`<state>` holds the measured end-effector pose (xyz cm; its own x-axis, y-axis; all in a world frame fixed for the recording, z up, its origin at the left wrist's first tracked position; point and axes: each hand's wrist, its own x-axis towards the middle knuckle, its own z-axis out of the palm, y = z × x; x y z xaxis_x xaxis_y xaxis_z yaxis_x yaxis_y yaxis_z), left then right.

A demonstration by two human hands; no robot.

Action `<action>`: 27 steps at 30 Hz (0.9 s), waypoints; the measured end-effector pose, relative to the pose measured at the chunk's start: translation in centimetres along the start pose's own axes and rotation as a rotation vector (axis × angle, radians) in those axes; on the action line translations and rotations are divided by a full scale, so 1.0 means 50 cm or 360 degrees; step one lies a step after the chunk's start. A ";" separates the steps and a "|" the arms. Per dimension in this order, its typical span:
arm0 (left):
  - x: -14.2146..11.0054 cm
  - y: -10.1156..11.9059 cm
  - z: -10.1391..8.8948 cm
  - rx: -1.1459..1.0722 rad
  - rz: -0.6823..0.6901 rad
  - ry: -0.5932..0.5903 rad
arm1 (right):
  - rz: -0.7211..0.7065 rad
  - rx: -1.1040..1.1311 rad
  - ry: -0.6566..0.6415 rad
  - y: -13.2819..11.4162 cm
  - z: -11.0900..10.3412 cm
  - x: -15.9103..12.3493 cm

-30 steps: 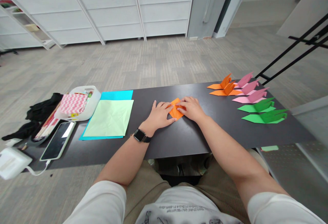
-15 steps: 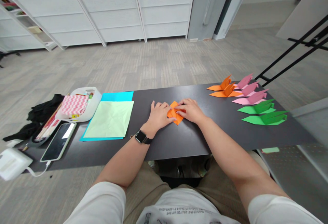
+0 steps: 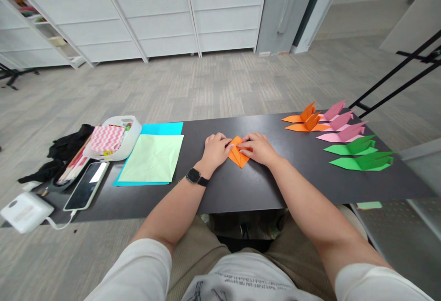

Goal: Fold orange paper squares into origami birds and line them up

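Observation:
A folded piece of orange origami paper lies on the dark table between my hands, its creases fanning from one point. My left hand, with a black watch on the wrist, grips the paper's left edge between curled fingers and thumb. On the opposite side, my right hand pinches the right edge, fingertips resting over the middle. The fingers cover part of the sheet's sides. Finished folded birds stand at the right: orange birds, pink birds and green birds.
On the left lie a pale green sheet and a blue sheet beneath it. Beyond them are a white basket with a pink zigzag pouch, a phone, a white charger and black cloth.
My left thumb has drawn back from the paper's lower front, baring more of its face. The right hand stays at its edge. The whole view has shifted slightly.

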<state>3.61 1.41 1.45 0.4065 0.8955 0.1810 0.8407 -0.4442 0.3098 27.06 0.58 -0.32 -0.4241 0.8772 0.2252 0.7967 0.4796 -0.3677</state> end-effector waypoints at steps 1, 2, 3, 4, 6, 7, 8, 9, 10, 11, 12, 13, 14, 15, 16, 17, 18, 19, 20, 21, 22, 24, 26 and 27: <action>0.003 0.001 0.004 0.0003 -0.0008 -0.0001 | -0.0006 -0.0002 -0.0011 -0.001 -0.001 0.000; 0.006 0.002 0.007 -0.0003 -0.0018 -0.0005 | -0.0007 -0.0003 -0.0017 -0.001 -0.001 0.001; 0.008 0.004 0.009 -0.0017 -0.0032 -0.0007 | -0.0004 -0.0004 -0.0019 -0.003 -0.002 0.001; 0.009 0.005 0.010 -0.0039 -0.0045 -0.0009 | 0.0005 -0.0003 -0.0014 -0.004 -0.002 0.000; 0.011 0.007 0.011 -0.0093 -0.0065 -0.0007 | 0.0048 0.0005 0.0018 -0.008 -0.004 0.000; 0.011 0.007 0.011 -0.0119 -0.0074 -0.0002 | 0.0079 0.0012 0.0040 -0.009 -0.005 -0.001; 0.011 0.007 0.010 -0.0145 -0.0081 0.0004 | 0.0113 0.0018 0.0062 -0.010 -0.005 -0.001; 0.011 0.007 0.010 -0.0172 -0.0083 0.0012 | 0.0147 0.0023 0.0085 -0.011 -0.006 -0.002; 0.011 0.007 0.009 -0.0202 -0.0081 0.0018 | 0.0175 0.0026 0.0103 -0.011 -0.006 -0.002; 0.011 0.006 0.008 -0.0235 -0.0074 0.0027 | 0.0194 0.0028 0.0113 -0.011 -0.006 -0.002; 0.012 0.006 0.008 -0.0273 -0.0064 0.0036 | 0.0203 0.0030 0.0114 -0.011 -0.006 -0.002; 0.012 0.006 0.008 -0.0313 -0.0055 0.0047 | 0.0203 0.0035 0.0107 -0.010 -0.006 -0.002; 0.013 0.006 0.009 -0.0354 -0.0050 0.0061 | 0.0197 0.0042 0.0095 -0.009 -0.006 -0.001; 0.013 0.006 0.010 -0.0392 -0.0048 0.0078 | 0.0188 0.0051 0.0081 -0.009 -0.006 -0.001; 0.014 0.006 0.012 -0.0423 -0.0050 0.0094 | 0.0178 0.0059 0.0070 -0.009 -0.006 0.000; 0.015 0.005 0.014 -0.0443 -0.0055 0.0105 | 0.0168 0.0067 0.0063 -0.009 -0.006 0.000; 0.016 0.005 0.015 -0.0451 -0.0060 0.0111 | 0.0158 0.0074 0.0061 -0.009 -0.007 0.001; 0.017 0.005 0.017 -0.0449 -0.0061 0.0112 | 0.0149 0.0082 0.0062 -0.010 -0.007 0.001; 0.017 0.004 0.018 -0.0439 -0.0056 0.0108 | 0.0141 0.0090 0.0066 -0.010 -0.007 0.001; 0.018 0.004 0.018 -0.0422 -0.0047 0.0101 | 0.0134 0.0100 0.0071 -0.010 -0.007 0.001; 0.018 0.003 0.019 -0.0401 -0.0031 0.0092 | 0.0129 0.0109 0.0075 -0.010 -0.006 0.002; 0.017 0.003 0.018 -0.0343 0.0013 0.0069 | 0.0124 0.0118 0.0084 -0.010 -0.005 0.002; 0.016 0.002 0.017 -0.0278 0.0063 0.0040 | 0.0123 0.0106 0.0088 -0.010 -0.004 0.002; 0.016 0.001 0.016 -0.0253 0.0087 0.0027 | 0.0121 0.0095 0.0084 -0.009 -0.004 0.003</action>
<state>4.25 2.11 0.88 0.4428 0.8700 0.2168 0.7498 -0.4919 0.4426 26.72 0.46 0.06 -0.3390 0.9094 0.2412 0.7980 0.4137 -0.4383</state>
